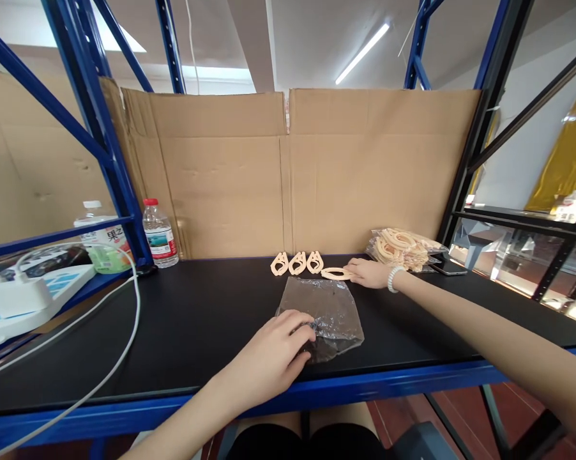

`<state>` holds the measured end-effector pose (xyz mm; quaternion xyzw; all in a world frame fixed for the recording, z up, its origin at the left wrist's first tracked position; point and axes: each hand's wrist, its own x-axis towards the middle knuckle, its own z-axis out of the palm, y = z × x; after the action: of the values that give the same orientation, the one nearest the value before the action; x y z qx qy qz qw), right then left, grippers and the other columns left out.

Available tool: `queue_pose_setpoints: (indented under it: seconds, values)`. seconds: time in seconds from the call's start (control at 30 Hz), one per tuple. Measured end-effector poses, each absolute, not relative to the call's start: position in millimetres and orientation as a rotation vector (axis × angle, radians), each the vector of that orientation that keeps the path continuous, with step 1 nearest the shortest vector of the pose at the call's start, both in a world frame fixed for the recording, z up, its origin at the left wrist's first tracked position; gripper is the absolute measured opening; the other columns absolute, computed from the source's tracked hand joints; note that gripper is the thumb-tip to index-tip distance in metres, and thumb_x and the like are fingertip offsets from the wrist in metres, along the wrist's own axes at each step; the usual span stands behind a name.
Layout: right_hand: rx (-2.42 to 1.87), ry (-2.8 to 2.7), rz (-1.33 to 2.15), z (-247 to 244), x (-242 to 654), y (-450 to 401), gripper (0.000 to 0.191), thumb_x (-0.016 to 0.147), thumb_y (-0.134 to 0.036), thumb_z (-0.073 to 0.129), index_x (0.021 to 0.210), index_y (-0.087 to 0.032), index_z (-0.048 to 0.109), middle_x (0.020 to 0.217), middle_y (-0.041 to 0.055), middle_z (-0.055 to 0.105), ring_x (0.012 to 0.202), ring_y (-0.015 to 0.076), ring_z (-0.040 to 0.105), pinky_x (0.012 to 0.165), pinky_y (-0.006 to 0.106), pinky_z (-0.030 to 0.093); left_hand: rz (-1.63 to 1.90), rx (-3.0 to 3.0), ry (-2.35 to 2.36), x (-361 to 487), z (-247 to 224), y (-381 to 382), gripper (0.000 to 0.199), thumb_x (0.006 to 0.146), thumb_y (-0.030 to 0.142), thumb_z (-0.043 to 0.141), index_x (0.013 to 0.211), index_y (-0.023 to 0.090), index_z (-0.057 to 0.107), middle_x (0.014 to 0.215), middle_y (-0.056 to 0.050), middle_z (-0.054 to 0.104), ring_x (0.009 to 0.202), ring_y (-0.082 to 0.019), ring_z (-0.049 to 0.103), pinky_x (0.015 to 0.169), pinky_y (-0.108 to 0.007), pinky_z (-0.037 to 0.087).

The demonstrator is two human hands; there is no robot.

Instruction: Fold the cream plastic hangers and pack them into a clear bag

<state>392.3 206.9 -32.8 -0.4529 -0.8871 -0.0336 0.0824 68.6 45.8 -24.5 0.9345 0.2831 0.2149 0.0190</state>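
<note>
My left hand [281,350] rests on the near left part of a clear plastic bag [333,303], its fingers bent and the thumb apart from them. The bag lies flat and wrinkled on the black tabletop. Reaching toward the back, my right hand [370,273] has its fingers closed on the right end of a beige claw clip [334,274], which lies low at the table surface. Just left of that clip, three similar beige claw clips [297,263] stand in a row.
Beyond my right wrist sits a plastic bag of beige clips [403,248], with a phone [448,266] beside it. A red-capped bottle [159,235] stands at the back left. A white cable [137,319] loops over the left side. Cardboard [221,179] walls the back.
</note>
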Motion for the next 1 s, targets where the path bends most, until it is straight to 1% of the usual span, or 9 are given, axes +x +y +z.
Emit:
queue_pose_setpoints:
  seconds: [0.07, 0.17, 0.3, 0.4, 0.53, 0.6, 0.67, 0.8, 1.0]
  values:
    - [-1.323, -2.638, -0.124, -37.8, 394.3, 179.0, 0.041, 0.091, -0.026, 0.041, 0.125, -0.008, 0.057, 0.109, 0.0188, 0.058, 0.101, 0.029, 0.058, 0.094, 0.047, 0.047, 0.707, 2.871, 0.941, 66.5, -31.4, 42.8, 0.017, 0.088, 0.014, 0.048, 0.1, 0.022, 0.057, 0.131, -0.007, 0.052, 0.12, -0.026, 0.048, 0.099, -0.043, 0.044]
    - [-1.211, -2.563, -0.094, -41.8, 394.5, 135.5, 0.042, 0.096, -0.029, 0.032, 0.128, -0.014, 0.054, 0.115, 0.0155, 0.055, 0.105, 0.0251, 0.056, 0.098, 0.042, 0.046, 0.735, 2.781, 1.03, 64.0, -37.6, 41.2, 0.009, 0.088, 0.018, 0.05, 0.091, 0.022, 0.057, 0.136, -0.006, 0.049, 0.126, -0.027, 0.044, 0.101, -0.045, 0.042]
    - [-1.16, -2.511, -0.004, -38.9, 392.6, 87.6, 0.039, 0.097, -0.028, 0.032, 0.132, -0.027, 0.049, 0.122, 0.0093, 0.053, 0.112, 0.022, 0.056, 0.099, 0.039, 0.047, 0.762, 2.68, 1.062, 62.9, -39.9, 35.1, 0.007, 0.088, 0.019, 0.05, 0.081, 0.021, 0.052, 0.124, -0.005, 0.059, 0.12, -0.024, 0.051, 0.098, -0.042, 0.045]
    - [-1.193, -2.465, -0.016, -37.4, 392.2, 66.0, 0.041, 0.096, -0.03, 0.034, 0.136, -0.031, 0.043, 0.129, 0.0079, 0.052, 0.116, 0.0232, 0.054, 0.1, 0.04, 0.047, 0.774, 2.692, 1.088, 61.6, -39.5, 27.9, 0.01, 0.089, 0.021, 0.049, 0.079, 0.021, 0.051, 0.117, -0.005, 0.063, 0.113, -0.024, 0.056, 0.094, -0.04, 0.046]
    - [-1.287, -2.364, -0.107, -41.4, 398.7, 55.7, 0.035, 0.096, -0.034, 0.036, 0.127, -0.03, 0.051, 0.12, 0.0088, 0.059, 0.109, 0.0258, 0.059, 0.092, 0.042, 0.052, 0.68, 2.777, 1.142, 56.6, -36.0, 19.8, 0.009, 0.091, 0.025, 0.048, 0.084, 0.021, 0.053, 0.118, -0.005, 0.062, 0.108, -0.025, 0.057, 0.09, -0.041, 0.045]
    - [-1.298, -2.339, -0.151, -44.1, 403.4, 53.5, 0.031, 0.096, -0.036, 0.036, 0.117, -0.028, 0.058, 0.116, 0.009, 0.061, 0.105, 0.0252, 0.061, 0.09, 0.041, 0.053, 0.643, 2.816, 1.153, 53.4, -33.6, 15.9, 0.009, 0.092, 0.027, 0.049, 0.087, 0.021, 0.055, 0.117, -0.005, 0.062, 0.107, -0.025, 0.057, 0.089, -0.04, 0.044]
    - [-1.311, -2.319, -0.201, -46.7, 406.8, 49.1, 0.031, 0.096, -0.036, 0.036, 0.114, -0.027, 0.06, 0.116, 0.0089, 0.061, 0.104, 0.0239, 0.061, 0.09, 0.039, 0.053, 0.621, 2.851, 1.202, 50.8, -31.6, 11.7, 0.014, 0.094, 0.029, 0.046, 0.092, 0.022, 0.058, 0.119, -0.005, 0.061, 0.109, -0.025, 0.055, 0.089, -0.04, 0.043]
    - [-1.364, -2.282, -0.291, -53.3, 406.3, 27.5, 0.033, 0.097, -0.034, 0.037, 0.12, -0.024, 0.058, 0.119, 0.0092, 0.059, 0.104, 0.0218, 0.061, 0.089, 0.036, 0.053, 0.551, 2.895, 1.321, 48.8, -33.0, 6.2, 0.024, 0.098, 0.03, 0.038, 0.104, 0.025, 0.06, 0.127, -0.004, 0.057, 0.112, -0.025, 0.052, 0.091, -0.043, 0.042]
    - [-1.342, -2.342, -0.324, -61.1, 394.3, -20.9, 0.04, 0.097, -0.028, 0.038, 0.136, -0.029, 0.047, 0.124, 0.0097, 0.055, 0.104, 0.0204, 0.06, 0.081, 0.031, 0.055, 0.612, 2.967, 1.269, 47.4, -41.1, 6.4, 0.03, 0.096, 0.021, 0.037, 0.119, 0.027, 0.056, 0.132, -0.004, 0.053, 0.118, -0.024, 0.047, 0.093, -0.042, 0.043]
